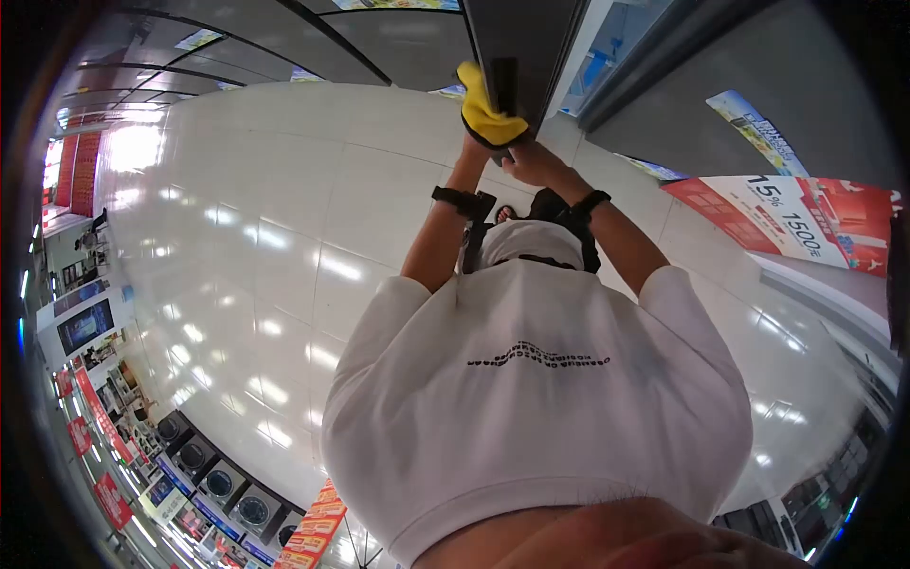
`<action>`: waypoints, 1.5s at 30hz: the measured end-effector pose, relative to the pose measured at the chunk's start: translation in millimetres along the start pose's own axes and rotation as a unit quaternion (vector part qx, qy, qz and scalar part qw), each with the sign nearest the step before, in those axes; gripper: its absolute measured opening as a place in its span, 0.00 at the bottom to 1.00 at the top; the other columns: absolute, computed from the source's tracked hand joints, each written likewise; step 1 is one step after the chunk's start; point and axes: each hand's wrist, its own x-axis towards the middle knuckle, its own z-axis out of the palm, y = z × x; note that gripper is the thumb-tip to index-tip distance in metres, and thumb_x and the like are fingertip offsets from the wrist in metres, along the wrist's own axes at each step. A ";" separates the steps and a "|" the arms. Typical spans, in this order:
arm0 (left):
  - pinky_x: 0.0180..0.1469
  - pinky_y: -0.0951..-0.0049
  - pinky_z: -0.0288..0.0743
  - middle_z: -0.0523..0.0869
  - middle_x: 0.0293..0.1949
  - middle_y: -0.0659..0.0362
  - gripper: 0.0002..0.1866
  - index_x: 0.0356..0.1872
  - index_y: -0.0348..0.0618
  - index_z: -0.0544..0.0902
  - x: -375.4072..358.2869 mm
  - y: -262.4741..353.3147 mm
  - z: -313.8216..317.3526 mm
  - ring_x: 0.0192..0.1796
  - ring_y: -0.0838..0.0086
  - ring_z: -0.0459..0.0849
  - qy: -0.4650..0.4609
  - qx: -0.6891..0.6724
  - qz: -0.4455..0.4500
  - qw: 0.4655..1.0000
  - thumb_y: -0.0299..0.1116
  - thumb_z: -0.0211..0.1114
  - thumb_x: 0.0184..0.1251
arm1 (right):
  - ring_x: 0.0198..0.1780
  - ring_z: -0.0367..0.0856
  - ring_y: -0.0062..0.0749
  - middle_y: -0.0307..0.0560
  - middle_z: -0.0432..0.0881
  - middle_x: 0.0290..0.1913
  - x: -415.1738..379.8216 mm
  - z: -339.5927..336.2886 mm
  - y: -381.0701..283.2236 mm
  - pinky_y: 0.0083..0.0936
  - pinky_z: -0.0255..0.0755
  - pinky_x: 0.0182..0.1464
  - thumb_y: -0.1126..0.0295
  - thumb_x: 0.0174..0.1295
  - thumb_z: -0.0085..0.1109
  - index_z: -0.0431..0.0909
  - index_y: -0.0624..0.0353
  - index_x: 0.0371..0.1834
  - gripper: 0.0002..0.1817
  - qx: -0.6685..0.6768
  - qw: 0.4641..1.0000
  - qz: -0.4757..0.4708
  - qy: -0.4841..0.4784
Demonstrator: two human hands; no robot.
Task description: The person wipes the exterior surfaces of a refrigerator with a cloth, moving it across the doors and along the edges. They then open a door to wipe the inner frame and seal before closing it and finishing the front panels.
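Note:
A yellow cloth with a dark border lies bunched against the face of a dark, open appliance door. My left hand is at the cloth's lower end, and the cloth hides most of its fingers. Just to the right, my right hand is closed at the near end of the door, its fingers curled at the edge. Dark straps with small devices circle both wrists.
Behind the door is a lit, light-coloured appliance interior. A red and white price sign sticks out at the right. Glossy floor tiles reflect lights. Front-loading washing machines line the lower left.

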 end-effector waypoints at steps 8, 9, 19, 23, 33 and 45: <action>0.42 0.69 0.79 0.88 0.33 0.55 0.10 0.37 0.42 0.86 -86.8 -54.2 17.2 0.38 0.63 0.86 -0.124 -0.002 -0.259 0.958 0.36 0.71 0.60 | 0.55 0.75 0.62 0.71 0.75 0.51 -29.0 12.6 41.8 0.46 0.74 0.52 0.70 0.58 0.59 0.67 0.71 0.56 0.25 -0.006 0.996 0.071 -0.060; 0.42 0.69 0.78 0.88 0.34 0.53 0.11 0.38 0.39 0.85 -70.4 -36.1 13.2 0.38 0.64 0.86 -0.141 -0.010 -0.286 0.948 0.33 0.71 0.59 | 0.54 0.75 0.63 0.70 0.74 0.52 -34.1 5.4 31.8 0.47 0.74 0.50 0.69 0.58 0.60 0.67 0.70 0.55 0.24 -0.020 0.997 0.068 -0.019; 0.46 0.67 0.76 0.84 0.40 0.52 0.14 0.34 0.42 0.86 84.7 89.7 -47.9 0.43 0.59 0.83 -0.082 0.072 0.137 0.984 0.23 0.73 0.39 | 0.53 0.72 0.60 0.64 0.73 0.50 -28.0 -77.3 -46.3 0.46 0.67 0.56 0.69 0.58 0.61 0.65 0.66 0.59 0.26 -0.084 0.971 -0.094 0.201; 0.50 0.64 0.75 0.83 0.42 0.52 0.12 0.38 0.41 0.85 116.0 130.1 -62.1 0.47 0.60 0.81 -0.042 0.022 0.045 0.998 0.22 0.70 0.48 | 0.55 0.74 0.56 0.61 0.74 0.51 -16.2 -128.3 -109.9 0.41 0.67 0.59 0.71 0.60 0.61 0.64 0.67 0.63 0.28 0.003 0.948 -0.132 0.291; 0.60 0.60 0.70 0.82 0.52 0.49 0.16 0.54 0.38 0.79 107.6 104.1 -56.0 0.56 0.54 0.78 -0.009 0.000 -0.053 0.999 0.26 0.55 0.67 | 0.48 0.82 0.45 0.55 0.80 0.49 5.7 -175.4 -134.1 0.32 0.74 0.52 0.74 0.53 0.68 0.73 0.65 0.55 0.25 0.064 0.909 -0.198 0.360; 0.46 0.69 0.77 0.85 0.39 0.58 0.09 0.39 0.39 0.83 54.9 108.8 -18.2 0.41 0.66 0.83 0.032 0.082 -0.062 0.994 0.25 0.67 0.56 | 0.56 0.79 0.47 0.58 0.81 0.50 -16.4 -96.8 -58.2 0.33 0.70 0.57 0.71 0.59 0.65 0.71 0.64 0.56 0.23 0.156 0.980 -0.047 0.114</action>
